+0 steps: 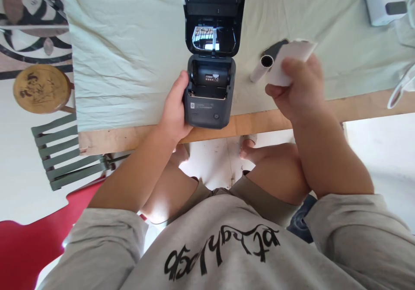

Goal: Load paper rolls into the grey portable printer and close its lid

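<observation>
My left hand (176,108) is wrapped round the left side of a small black label printer (207,113). The printer's lid (212,4) is flipped up and back, and its paper bay (210,74) shows with no roll inside. To the right, my right hand (303,82) pinches a piece of white paper (290,61) above the table; its far edge looks curled or folded. Left of that hand, a white paper roll (259,69) with a dark core rests on the cloth. A dark flat object (275,48) lies behind it, partly hidden by the paper.
A pale green cloth (129,56) covers the table, with its wooden edge (259,118) toward me. A white box (384,0) sits at far right, near a white cable or strap (402,84). A round wooden stool (42,88) and a slatted green seat (65,151) stand at left.
</observation>
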Demonstrator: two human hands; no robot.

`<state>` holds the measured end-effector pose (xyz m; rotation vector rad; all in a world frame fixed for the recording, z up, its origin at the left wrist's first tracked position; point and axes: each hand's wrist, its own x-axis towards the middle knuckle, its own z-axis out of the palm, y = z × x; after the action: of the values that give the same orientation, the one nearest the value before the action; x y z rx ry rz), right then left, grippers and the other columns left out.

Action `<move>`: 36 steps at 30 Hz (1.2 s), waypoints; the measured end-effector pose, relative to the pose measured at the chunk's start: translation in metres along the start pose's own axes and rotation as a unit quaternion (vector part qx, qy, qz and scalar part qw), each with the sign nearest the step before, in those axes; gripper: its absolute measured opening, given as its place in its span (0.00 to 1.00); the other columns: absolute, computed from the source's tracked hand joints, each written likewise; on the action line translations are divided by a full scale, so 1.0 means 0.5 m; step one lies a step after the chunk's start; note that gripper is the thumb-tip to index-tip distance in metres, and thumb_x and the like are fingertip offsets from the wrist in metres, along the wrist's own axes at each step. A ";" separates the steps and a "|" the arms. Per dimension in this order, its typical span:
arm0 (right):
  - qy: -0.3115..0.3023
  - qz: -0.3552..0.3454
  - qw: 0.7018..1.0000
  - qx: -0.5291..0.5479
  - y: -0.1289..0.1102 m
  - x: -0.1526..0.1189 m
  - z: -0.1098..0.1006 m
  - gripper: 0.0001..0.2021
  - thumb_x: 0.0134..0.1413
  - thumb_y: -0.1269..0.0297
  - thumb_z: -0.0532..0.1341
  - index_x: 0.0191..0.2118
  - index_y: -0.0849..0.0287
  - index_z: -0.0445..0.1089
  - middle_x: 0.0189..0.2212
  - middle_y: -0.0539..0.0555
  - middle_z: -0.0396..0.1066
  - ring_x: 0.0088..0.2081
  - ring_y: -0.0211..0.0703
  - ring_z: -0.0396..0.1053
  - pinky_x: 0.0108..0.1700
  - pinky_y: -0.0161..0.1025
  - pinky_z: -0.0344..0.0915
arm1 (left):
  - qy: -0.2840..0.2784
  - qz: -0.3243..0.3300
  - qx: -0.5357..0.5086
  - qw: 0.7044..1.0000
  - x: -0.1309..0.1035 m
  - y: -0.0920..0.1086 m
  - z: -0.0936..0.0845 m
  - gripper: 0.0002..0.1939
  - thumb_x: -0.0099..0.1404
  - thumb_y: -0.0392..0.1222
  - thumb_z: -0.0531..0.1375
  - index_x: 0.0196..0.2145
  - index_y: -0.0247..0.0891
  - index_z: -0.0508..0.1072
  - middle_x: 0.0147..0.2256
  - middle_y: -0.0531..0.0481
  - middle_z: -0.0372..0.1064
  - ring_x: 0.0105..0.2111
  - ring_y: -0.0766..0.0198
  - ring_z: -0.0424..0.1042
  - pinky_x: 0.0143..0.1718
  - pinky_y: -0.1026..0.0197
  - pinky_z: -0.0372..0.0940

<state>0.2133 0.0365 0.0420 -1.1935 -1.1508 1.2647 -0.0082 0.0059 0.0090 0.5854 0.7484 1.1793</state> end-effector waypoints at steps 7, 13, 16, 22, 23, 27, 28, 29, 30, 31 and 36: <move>-0.047 -0.181 0.919 -0.348 0.026 -0.024 0.005 0.08 0.49 0.64 0.64 0.30 0.53 0.61 0.27 0.50 0.64 0.30 0.42 0.63 0.35 0.44 0.63 | -0.015 0.013 0.029 0.999 0.013 -0.003 0.002 0.27 0.67 0.62 0.45 0.39 0.40 0.74 0.38 0.47 0.76 0.57 0.50 0.64 0.55 0.52 0.65; -0.036 -0.261 0.868 -0.421 0.027 -0.030 0.008 0.11 0.50 0.56 0.64 0.33 0.52 0.61 0.31 0.52 0.68 0.33 0.45 0.65 0.37 0.46 0.64 | -0.036 0.020 0.019 0.999 0.026 -0.006 -0.009 0.28 0.68 0.62 0.44 0.40 0.40 0.74 0.36 0.47 0.76 0.54 0.51 0.68 0.51 0.52 0.67; -0.039 -0.268 0.857 -0.438 0.041 -0.020 0.002 0.13 0.49 0.52 0.64 0.35 0.52 0.61 0.31 0.52 0.68 0.33 0.45 0.66 0.34 0.44 0.64 | -0.033 0.016 0.006 0.999 0.028 -0.007 -0.011 0.26 0.69 0.58 0.45 0.40 0.38 0.74 0.35 0.47 0.76 0.51 0.53 0.71 0.50 0.53 0.68; 0.008 -0.236 0.850 -0.470 0.035 -0.002 -0.028 0.14 0.51 0.55 0.64 0.40 0.52 0.62 0.36 0.54 0.69 0.35 0.46 0.66 0.36 0.45 0.64 | -0.015 -0.001 0.006 1.000 0.022 -0.004 -0.007 0.25 0.69 0.58 0.45 0.39 0.39 0.75 0.33 0.49 0.75 0.49 0.55 0.73 0.47 0.55 0.70; 0.013 -0.225 0.842 -0.491 0.031 0.000 -0.033 0.14 0.50 0.56 0.64 0.40 0.52 0.62 0.36 0.54 0.69 0.35 0.47 0.66 0.37 0.46 0.64 | -0.014 -0.003 0.005 1.000 0.021 -0.003 -0.006 0.25 0.69 0.58 0.45 0.39 0.39 0.75 0.33 0.49 0.75 0.49 0.55 0.73 0.47 0.55 0.70; 0.011 -0.172 0.799 -0.576 0.023 0.009 -0.046 0.14 0.47 0.60 0.65 0.40 0.52 0.63 0.34 0.54 0.69 0.40 0.52 0.67 0.45 0.51 0.63 | -0.008 -0.005 0.004 1.000 0.015 -0.001 -0.001 0.25 0.69 0.57 0.45 0.39 0.39 0.75 0.35 0.49 0.76 0.50 0.55 0.72 0.49 0.54 0.69; 0.011 -0.157 0.792 -0.589 0.025 0.012 -0.048 0.15 0.47 0.61 0.66 0.40 0.52 0.63 0.34 0.54 0.69 0.42 0.54 0.67 0.47 0.53 0.63 | -0.005 -0.003 0.005 1.000 0.014 0.000 0.001 0.25 0.70 0.57 0.45 0.39 0.39 0.74 0.35 0.49 0.76 0.50 0.54 0.72 0.50 0.54 0.69; 0.007 -0.140 0.787 -0.600 0.026 0.015 -0.049 0.16 0.46 0.61 0.66 0.41 0.53 0.63 0.35 0.55 0.70 0.44 0.55 0.67 0.48 0.54 0.62 | -0.004 -0.003 0.006 1.000 0.013 0.000 0.002 0.24 0.70 0.56 0.45 0.39 0.39 0.74 0.35 0.49 0.76 0.50 0.55 0.72 0.50 0.54 0.69; 0.002 -0.123 0.783 -0.610 0.027 0.017 -0.049 0.16 0.46 0.61 0.66 0.41 0.53 0.63 0.37 0.55 0.70 0.45 0.56 0.67 0.49 0.55 0.62 | -0.003 -0.004 0.007 1.000 0.012 0.001 0.004 0.24 0.70 0.56 0.45 0.39 0.39 0.74 0.35 0.49 0.76 0.50 0.55 0.72 0.51 0.54 0.68; -0.007 -0.108 0.780 -0.617 0.027 0.017 -0.048 0.18 0.46 0.61 0.66 0.43 0.53 0.63 0.38 0.56 0.71 0.46 0.57 0.67 0.50 0.56 0.61 | -0.005 -0.006 0.007 1.000 0.011 0.001 0.005 0.24 0.70 0.56 0.45 0.39 0.38 0.74 0.35 0.49 0.76 0.51 0.55 0.72 0.51 0.54 0.68; -0.027 -0.169 0.773 -0.610 0.007 -0.006 -0.030 0.25 0.50 0.58 0.63 0.54 0.51 0.58 0.54 0.59 0.66 0.57 0.62 0.60 0.53 0.61 0.57 | -0.023 -0.004 -0.009 1.000 0.006 0.003 0.008 0.23 0.70 0.54 0.46 0.41 0.36 0.74 0.35 0.50 0.76 0.52 0.56 0.71 0.54 0.53 0.67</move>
<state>0.2278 0.0335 0.0377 -1.6966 -2.2403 0.1212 -0.0054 0.0093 0.0121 0.5926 0.6991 1.1604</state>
